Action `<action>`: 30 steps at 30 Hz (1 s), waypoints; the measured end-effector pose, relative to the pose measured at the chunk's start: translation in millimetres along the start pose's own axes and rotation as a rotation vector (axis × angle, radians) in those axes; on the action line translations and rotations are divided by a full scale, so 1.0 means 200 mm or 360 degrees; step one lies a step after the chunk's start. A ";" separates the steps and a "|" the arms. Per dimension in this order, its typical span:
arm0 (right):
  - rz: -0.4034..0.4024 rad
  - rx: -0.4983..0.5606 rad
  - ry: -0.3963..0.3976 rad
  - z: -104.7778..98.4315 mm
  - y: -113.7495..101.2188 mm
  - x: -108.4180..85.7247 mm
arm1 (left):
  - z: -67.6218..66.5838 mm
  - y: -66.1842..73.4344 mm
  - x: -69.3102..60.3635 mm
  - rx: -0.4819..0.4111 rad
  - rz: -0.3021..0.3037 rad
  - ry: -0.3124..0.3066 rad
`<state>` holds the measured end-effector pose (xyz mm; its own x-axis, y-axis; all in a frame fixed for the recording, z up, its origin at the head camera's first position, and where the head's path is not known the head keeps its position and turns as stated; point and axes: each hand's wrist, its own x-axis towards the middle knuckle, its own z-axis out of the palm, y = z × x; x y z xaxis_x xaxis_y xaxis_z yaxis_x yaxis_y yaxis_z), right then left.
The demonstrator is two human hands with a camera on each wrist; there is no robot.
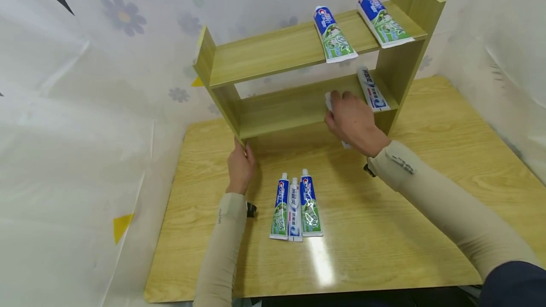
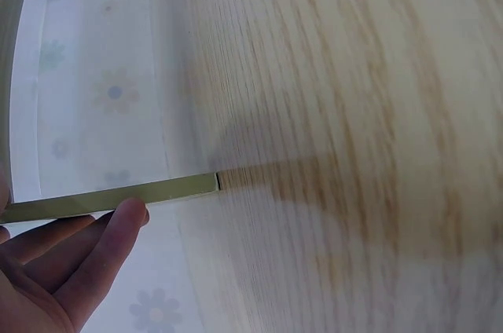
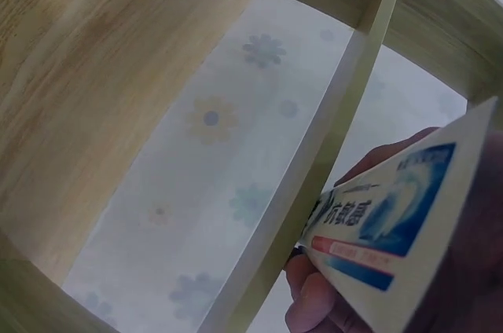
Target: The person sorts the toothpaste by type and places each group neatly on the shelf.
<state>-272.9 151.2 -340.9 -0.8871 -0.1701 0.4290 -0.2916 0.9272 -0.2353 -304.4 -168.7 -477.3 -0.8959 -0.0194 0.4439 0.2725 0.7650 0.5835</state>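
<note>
My right hand (image 1: 353, 120) holds a white toothpaste tube (image 3: 385, 215) at the front edge of the lower shelf board (image 1: 286, 108); in the head view the hand hides most of it. To its right, another white toothpaste tube (image 1: 372, 90) lies on the same board. My left hand (image 1: 241, 167) grips the wooden shelf rack's left side panel (image 2: 110, 198) near its bottom, fingers along one face. On the top board lie two blue-and-green toothpaste tubes, one nearer the middle (image 1: 334, 37) and one by the right end (image 1: 384, 20).
On the table (image 1: 362, 245), in front of the rack, a white toothpaste tube (image 1: 295, 210) lies between a left blue-and-green tube (image 1: 280, 207) and a right one (image 1: 310, 205). Behind the rack hangs a flower-patterned sheet (image 1: 149, 46).
</note>
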 end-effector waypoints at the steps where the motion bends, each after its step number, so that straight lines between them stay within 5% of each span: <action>1: -0.0006 -0.0002 0.0004 0.00 0.00 0.01 | 0.00 0.00 0.00 -0.0006 -0.0004 -0.0008; 6: -0.0007 -0.0051 -0.0001 0.01 0.01 0.05 | 0.06 -0.12 0.02 -0.0048 0.0036 0.0017; 9: 0.0062 -0.0081 -0.0074 0.02 0.00 0.08 | 0.07 -0.13 0.02 -0.0076 0.0053 0.0017; 10: 0.0092 -0.0085 -0.0106 0.02 0.00 0.09 | 0.04 -0.09 0.01 -0.0056 0.0032 0.0007; 12: 0.0136 -0.0087 -0.0144 0.03 0.00 0.10 | 0.10 -0.17 0.03 -0.0077 0.0078 0.0049; 13: 0.0156 -0.0087 -0.0162 0.03 0.00 0.11 | 0.07 -0.12 0.02 -0.0097 0.0093 0.0048; 18: 0.0139 -0.0076 -0.0127 0.04 0.02 0.14 | 0.10 -0.17 0.03 -0.0098 0.0111 0.0060; 24: 0.0037 -0.0105 -0.0089 0.06 0.05 0.19 | 0.26 -0.40 0.08 -0.0038 0.0062 0.0064; 30: 0.0069 -0.0066 -0.0187 0.09 0.09 0.26 | 0.16 -0.26 0.05 -0.0106 0.0093 0.0063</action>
<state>-330.6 152.2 -338.0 -0.9351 -0.1654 0.3133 -0.2392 0.9471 -0.2138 -338.2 -188.4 -524.3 -0.8634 -0.0024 0.5046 0.3482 0.7210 0.5992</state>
